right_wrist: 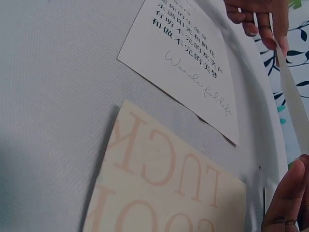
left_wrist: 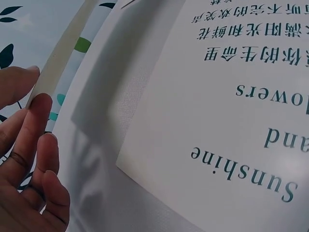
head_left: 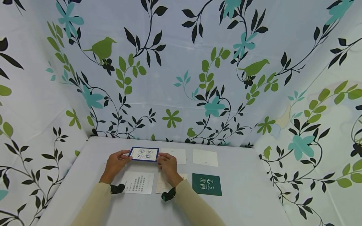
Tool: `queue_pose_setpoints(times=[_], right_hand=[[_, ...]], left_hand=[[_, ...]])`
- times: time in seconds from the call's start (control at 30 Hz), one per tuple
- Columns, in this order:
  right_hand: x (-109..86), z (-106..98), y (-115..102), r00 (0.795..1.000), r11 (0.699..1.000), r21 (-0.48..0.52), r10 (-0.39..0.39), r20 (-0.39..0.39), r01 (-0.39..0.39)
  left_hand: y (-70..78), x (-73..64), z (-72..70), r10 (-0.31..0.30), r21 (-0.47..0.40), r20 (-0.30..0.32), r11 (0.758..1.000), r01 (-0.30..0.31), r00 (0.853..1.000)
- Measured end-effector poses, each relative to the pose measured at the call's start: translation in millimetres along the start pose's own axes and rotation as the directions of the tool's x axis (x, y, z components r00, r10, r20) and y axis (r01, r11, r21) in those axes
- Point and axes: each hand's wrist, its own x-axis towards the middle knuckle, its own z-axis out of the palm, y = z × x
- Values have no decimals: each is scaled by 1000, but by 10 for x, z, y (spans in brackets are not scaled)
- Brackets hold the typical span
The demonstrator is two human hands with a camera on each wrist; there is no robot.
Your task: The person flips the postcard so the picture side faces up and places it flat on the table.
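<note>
A blue-bordered card (head_left: 144,154) with Chinese characters is held up between both hands above the back of the white table. My left hand (head_left: 116,163) pinches its left edge. My right hand (head_left: 168,166) grips the opposite edge. From the left wrist, the card (left_wrist: 60,53) appears nearly edge-on between the thumb and fingers of the left hand (left_wrist: 31,159). From the right wrist, the card (right_wrist: 292,96) runs between the right hand (right_wrist: 287,198) below and the left hand (right_wrist: 260,19) above. Its back is mostly out of sight.
A white text card (head_left: 138,182), a cream card (head_left: 164,183) partly under my right forearm, and a green card (head_left: 207,184) lie in the near row. Behind them are two pale cards, one (head_left: 178,156) beside my right hand and another (head_left: 205,157) farther right. Patterned cloth (head_left: 181,78) walls the table.
</note>
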Motion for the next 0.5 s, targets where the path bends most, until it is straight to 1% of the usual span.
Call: queue_pose_setpoints(times=[0.13,0.27,0.5], right_hand=[[4,-4,5,999,1000,-5,6,38,-6],[6,-2,25,998,1000,-14,5,67,-4],[20,20,67,997,999,-38,-11,71,14]], left_hand=[[-11,-1,-14,-9,6,26,1000,9,1000],[-17,-3,-21,-1,2,42,1000,0,999],[0,-27,-45,4,-2,39,1000,-4,999]])
